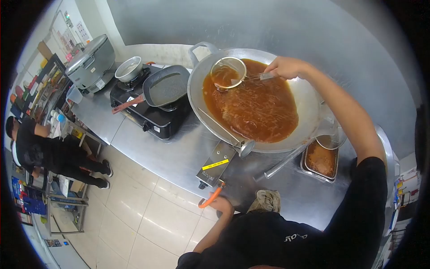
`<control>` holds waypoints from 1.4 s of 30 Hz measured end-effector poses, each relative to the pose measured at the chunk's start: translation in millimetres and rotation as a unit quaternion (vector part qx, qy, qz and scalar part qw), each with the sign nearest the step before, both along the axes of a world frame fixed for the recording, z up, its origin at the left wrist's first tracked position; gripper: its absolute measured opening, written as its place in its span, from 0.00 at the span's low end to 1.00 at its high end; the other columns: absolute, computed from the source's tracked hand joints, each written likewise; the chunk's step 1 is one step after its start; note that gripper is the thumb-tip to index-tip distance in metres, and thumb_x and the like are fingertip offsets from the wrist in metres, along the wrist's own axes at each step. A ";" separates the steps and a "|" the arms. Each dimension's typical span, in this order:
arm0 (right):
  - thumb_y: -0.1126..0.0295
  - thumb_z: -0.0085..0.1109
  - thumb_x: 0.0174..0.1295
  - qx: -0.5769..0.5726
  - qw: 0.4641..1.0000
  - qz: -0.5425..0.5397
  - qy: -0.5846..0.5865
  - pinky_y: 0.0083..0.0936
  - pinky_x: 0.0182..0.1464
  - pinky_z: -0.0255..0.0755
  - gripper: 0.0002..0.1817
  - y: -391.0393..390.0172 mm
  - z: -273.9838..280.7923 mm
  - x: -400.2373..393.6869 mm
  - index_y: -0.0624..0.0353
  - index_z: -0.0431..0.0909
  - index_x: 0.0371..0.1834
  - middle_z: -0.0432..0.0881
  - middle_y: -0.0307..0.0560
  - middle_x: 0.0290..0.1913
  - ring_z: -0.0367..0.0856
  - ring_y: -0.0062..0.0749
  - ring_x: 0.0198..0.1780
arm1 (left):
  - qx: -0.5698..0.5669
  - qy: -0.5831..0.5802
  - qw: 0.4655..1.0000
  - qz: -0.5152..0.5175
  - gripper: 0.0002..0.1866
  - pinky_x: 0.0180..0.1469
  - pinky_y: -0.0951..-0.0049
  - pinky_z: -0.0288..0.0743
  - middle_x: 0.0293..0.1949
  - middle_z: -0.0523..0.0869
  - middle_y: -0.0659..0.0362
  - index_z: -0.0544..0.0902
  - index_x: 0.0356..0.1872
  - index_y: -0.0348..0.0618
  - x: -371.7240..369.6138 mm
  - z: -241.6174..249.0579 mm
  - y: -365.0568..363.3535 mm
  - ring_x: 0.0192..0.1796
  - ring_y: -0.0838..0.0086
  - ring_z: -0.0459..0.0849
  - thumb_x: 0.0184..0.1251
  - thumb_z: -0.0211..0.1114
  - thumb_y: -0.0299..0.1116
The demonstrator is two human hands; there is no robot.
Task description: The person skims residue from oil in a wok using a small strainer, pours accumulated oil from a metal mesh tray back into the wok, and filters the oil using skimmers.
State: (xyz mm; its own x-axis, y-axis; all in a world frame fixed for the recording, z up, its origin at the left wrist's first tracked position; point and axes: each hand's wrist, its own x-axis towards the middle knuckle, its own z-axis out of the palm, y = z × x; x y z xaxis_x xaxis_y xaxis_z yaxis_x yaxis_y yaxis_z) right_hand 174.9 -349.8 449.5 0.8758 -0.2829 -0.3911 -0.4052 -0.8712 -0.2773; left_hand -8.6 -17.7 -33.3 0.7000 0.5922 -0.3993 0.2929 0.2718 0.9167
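Head view: strainer held in a wide wok of brown liquid.

One strainer (pixel 229 72), round and fine-meshed, lies inside the wok's far-left part, with brown liquid in its bowl; how deep it dips cannot be told. The right hand (pixel 286 68) closes around its handle, fingers curled and pressed together. The left hand (pixel 220 205) is low by the counter edge, beside an orange hose (pixel 212 198); whether its fingers grip or merely touch cannot be told.

Good handling, as judged here, calls for a firm grip, a level rim, and slow movement through the brown liquid (pixel 264 112), so that nothing slops over. A raised forearm helps keep the sleeve out; the bowl is best drained over the wok, away from its rim.

Counted outward: one wok (pixel 309 103); one ladle (pixel 246 148) across its near rim; one second strainer (pixel 332 138) beside that rim; one metal tray (pixel 332 179) of brown contents, near the second strainer; one folded cloth (pixel 267 200) at the near counter edge. Left of the wok stands one black stove (pixel 156 121), bearing one square pan (pixel 168 89) and one small pot (pixel 128 68). Beyond are one large lidded cooker (pixel 92 65) and one other person (pixel 38 148) beside shelving.
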 end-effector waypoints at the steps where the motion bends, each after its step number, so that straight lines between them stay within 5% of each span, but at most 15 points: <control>1: 0.71 0.48 0.67 -0.011 1.000 0.011 -0.021 0.28 0.30 0.67 0.18 -10.1 -1.7 -1.4 0.54 0.81 0.57 0.77 0.39 0.27 0.72 0.26 0.26 | 0.020 0.019 1.000 -0.005 0.19 0.52 0.63 0.77 0.48 0.81 0.39 0.74 0.54 0.23 -0.7 8.3 0.8 0.49 0.58 0.82 0.74 0.57 0.33; 4: 0.69 0.49 0.67 -0.159 0.969 0.132 -0.134 0.35 0.42 0.75 0.18 -46.2 -21.0 -2.4 0.54 0.80 0.57 0.86 0.47 0.37 0.83 0.38 0.38 | 0.041 0.011 0.999 -0.013 0.19 0.52 0.62 0.77 0.49 0.81 0.39 0.74 0.55 0.23 -0.4 14.3 0.3 0.50 0.56 0.83 0.73 0.58 0.32; 7: 0.67 0.51 0.67 -0.203 0.972 0.059 -0.101 0.40 0.52 0.75 0.17 -33.2 3.8 -23.7 0.53 0.80 0.57 0.86 0.51 0.48 0.83 0.47 0.50 | 0.028 -0.013 1.000 -0.004 0.19 0.52 0.63 0.77 0.48 0.82 0.40 0.74 0.55 0.24 0.0 13.4 -0.9 0.49 0.56 0.83 0.72 0.59 0.32; 13: 0.70 0.55 0.61 -0.454 0.880 0.070 -0.122 0.39 0.45 0.79 0.14 -64.8 6.9 -59.3 0.50 0.84 0.49 0.87 0.51 0.41 0.86 0.46 0.43 | 0.080 0.046 0.996 -0.016 0.19 0.53 0.65 0.77 0.46 0.84 0.41 0.75 0.56 0.27 1.0 34.0 -2.0 0.48 0.58 0.84 0.72 0.60 0.34; 16: 0.72 0.54 0.59 -0.545 0.832 0.094 -0.027 0.39 0.42 0.80 0.14 -103.3 -26.4 -62.5 0.47 0.85 0.45 0.87 0.49 0.37 0.87 0.44 0.41 | 0.087 0.032 0.996 -0.013 0.19 0.53 0.65 0.76 0.47 0.84 0.40 0.75 0.55 0.28 -0.3 35.5 -2.0 0.49 0.58 0.84 0.72 0.60 0.34; 18: 0.73 0.54 0.58 -0.530 0.838 0.130 -0.008 0.41 0.42 0.80 0.10 -107.4 -40.4 -77.2 0.53 0.87 0.36 0.87 0.49 0.38 0.87 0.42 0.41 | 0.069 0.021 0.997 -0.005 0.19 0.53 0.64 0.76 0.47 0.84 0.40 0.76 0.55 0.28 1.8 37.1 -7.4 0.49 0.58 0.84 0.72 0.60 0.34; 29: 0.70 0.52 0.65 -0.201 0.958 0.194 0.061 0.40 0.53 0.75 0.19 -16.9 -29.8 -142.2 0.48 0.80 0.58 0.86 0.49 0.47 0.82 0.48 0.50 | 0.059 -0.009 0.998 0.004 0.19 0.52 0.63 0.76 0.49 0.83 0.39 0.77 0.53 0.29 -3.2 56.4 -8.3 0.49 0.56 0.84 0.73 0.60 0.37; 30: 0.69 0.52 0.65 -0.165 0.964 0.198 0.069 0.40 0.53 0.74 0.18 -11.3 -27.2 -147.8 0.48 0.79 0.59 0.85 0.50 0.48 0.82 0.47 0.50 | 0.047 0.001 0.999 -0.022 0.25 0.52 0.59 0.74 0.49 0.81 0.37 0.71 0.55 0.25 -3.9 60.9 -5.5 0.48 0.53 0.82 0.74 0.58 0.41; 35: 0.70 0.52 0.67 -0.014 0.974 0.216 0.065 0.39 0.55 0.73 0.18 10.5 -5.2 -180.9 0.55 0.78 0.59 0.84 0.54 0.51 0.82 0.46 0.52 | 0.057 0.000 0.998 -0.009 0.21 0.47 0.58 0.74 0.42 0.83 0.41 0.75 0.48 0.26 -0.8 25.3 -2.2 0.41 0.57 0.82 0.72 0.59 0.40; 42: 0.70 0.53 0.66 0.025 0.975 0.219 0.017 0.36 0.56 0.72 0.18 3.3 15.9 -236.2 0.56 0.78 0.60 0.84 0.53 0.52 0.81 0.45 0.52 | 0.063 -0.033 0.997 -0.042 0.22 0.50 0.57 0.73 0.45 0.82 0.38 0.73 0.51 0.27 -2.2 44.9 -2.1 0.45 0.53 0.81 0.74 0.58 0.41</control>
State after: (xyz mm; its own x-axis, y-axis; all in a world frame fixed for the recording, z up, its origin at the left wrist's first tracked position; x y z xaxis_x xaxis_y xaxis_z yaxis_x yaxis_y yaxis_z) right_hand -61.4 -346.5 465.4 0.8949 0.1357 -0.4252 -0.0068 -0.9484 -0.3170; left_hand -10.8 -19.8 11.5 0.7714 0.5729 -0.2772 0.2480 0.1305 0.9599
